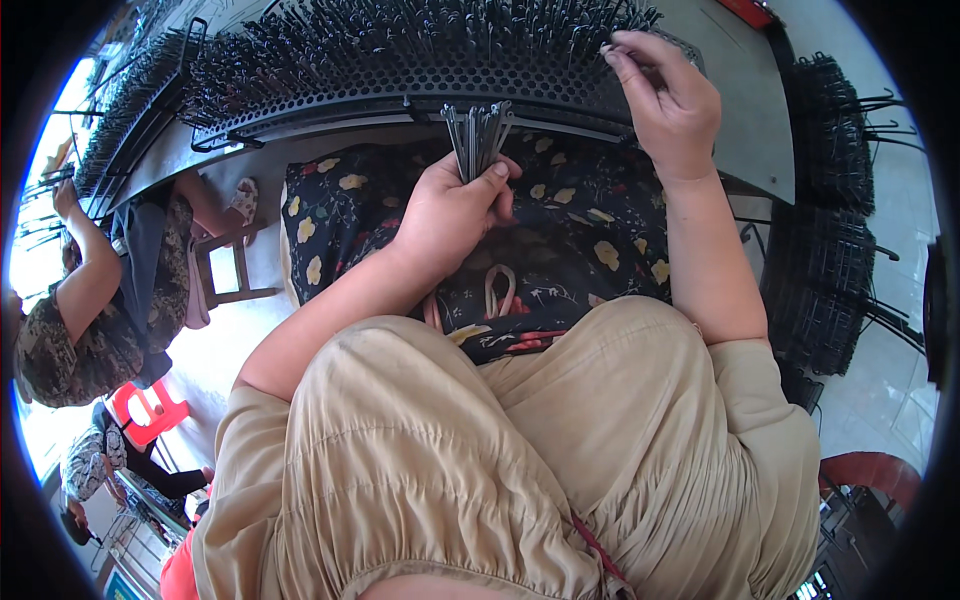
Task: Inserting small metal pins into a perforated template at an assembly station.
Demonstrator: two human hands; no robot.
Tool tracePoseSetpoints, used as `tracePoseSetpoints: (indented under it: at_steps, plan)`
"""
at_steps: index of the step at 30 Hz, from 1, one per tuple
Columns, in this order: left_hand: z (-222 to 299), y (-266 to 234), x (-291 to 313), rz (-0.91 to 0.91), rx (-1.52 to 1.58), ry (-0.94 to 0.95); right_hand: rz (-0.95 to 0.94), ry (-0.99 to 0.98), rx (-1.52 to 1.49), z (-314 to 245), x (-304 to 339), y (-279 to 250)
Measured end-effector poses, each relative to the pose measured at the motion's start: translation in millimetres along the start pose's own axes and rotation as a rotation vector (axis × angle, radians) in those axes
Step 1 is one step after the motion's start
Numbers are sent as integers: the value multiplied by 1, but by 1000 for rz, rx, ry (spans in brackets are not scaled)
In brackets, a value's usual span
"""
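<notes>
The rods (477,138) stand bunched over the floral cloth (605,255), on the near side of the tray (400,88). Thin metal, they look light, stiff and prone to slide; best held mid-shaft, below the bent tips. The left hand (455,207) closes its fingers round them; the right hand (678,108) nearly pinches at the tray's right end, contents unclear.

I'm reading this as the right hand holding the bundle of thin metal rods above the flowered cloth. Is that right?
Not quite: the head view shows the left hand holding the bundle of thin metal rods above the flowered cloth.
</notes>
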State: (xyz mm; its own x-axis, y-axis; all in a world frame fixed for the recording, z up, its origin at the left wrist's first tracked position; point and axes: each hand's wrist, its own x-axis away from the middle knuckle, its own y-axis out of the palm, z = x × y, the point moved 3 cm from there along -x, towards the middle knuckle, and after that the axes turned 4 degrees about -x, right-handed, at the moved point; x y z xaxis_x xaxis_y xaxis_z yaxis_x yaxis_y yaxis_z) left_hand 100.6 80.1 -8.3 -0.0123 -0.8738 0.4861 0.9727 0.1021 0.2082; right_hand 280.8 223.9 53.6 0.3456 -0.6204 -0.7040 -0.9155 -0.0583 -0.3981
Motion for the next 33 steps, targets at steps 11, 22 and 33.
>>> tracePoseSetpoints:
  at_steps: [11, 22, 33]
  plan:
    - [-1, -1, 3, 11, 7, -5, -68, -1, 257, -9, -14, -3]
    - [5, -7, 8, 16, 86, -24, -111, -183, 317, -21, -12, -5]
    - [3, -14, 12, 59, 77, 13, -77, -233, 372, -21, -17, 5]
